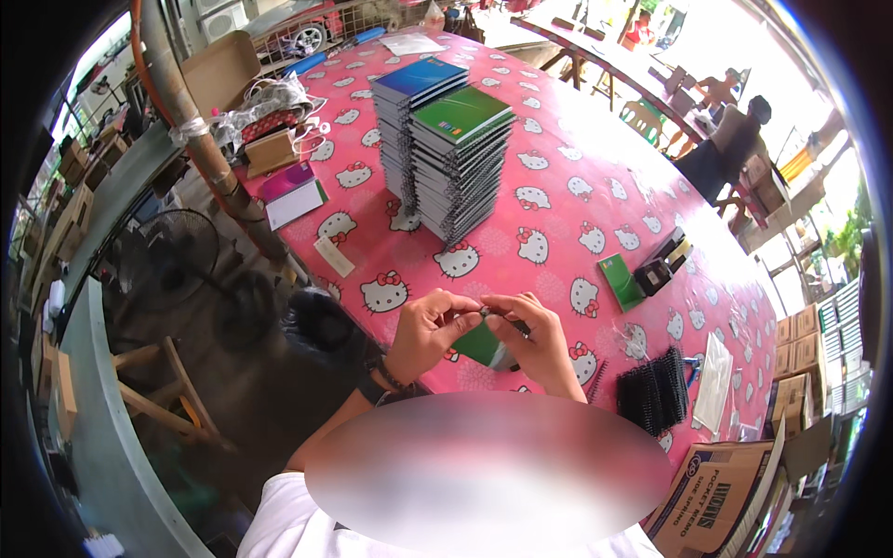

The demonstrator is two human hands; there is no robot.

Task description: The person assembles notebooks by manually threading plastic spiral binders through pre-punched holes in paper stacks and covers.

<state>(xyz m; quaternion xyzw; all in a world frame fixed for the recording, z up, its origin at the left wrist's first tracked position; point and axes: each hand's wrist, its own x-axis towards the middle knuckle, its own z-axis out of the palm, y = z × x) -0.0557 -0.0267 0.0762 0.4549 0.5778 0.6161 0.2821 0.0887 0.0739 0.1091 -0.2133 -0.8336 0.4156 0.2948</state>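
My left hand point(434, 333) and my right hand point(529, 337) meet at the near edge of the table, thumbs and fingertips pinched together. Between and below them is a small green-covered notebook point(479, 346), partly hidden by my fingers. Both hands grip it at its far edge, where a small dark bit shows between the fingertips; I cannot make out what that is. Farther off stand two tall stacks of spiral notebooks, one topped by a blue notebook point(420, 78), the other by a green notebook point(462, 113). A pile of black binding coils point(653, 391) lies to the right.
The pink tablecloth point(549, 200) has cartoon cat heads. Right of me are a green cover point(621, 283), a black device point(659, 270) and a cardboard box point(712, 493). At left are purple-and-white covers point(295, 193), a metal post point(200, 139) and a fan point(172, 246). People sit far right.
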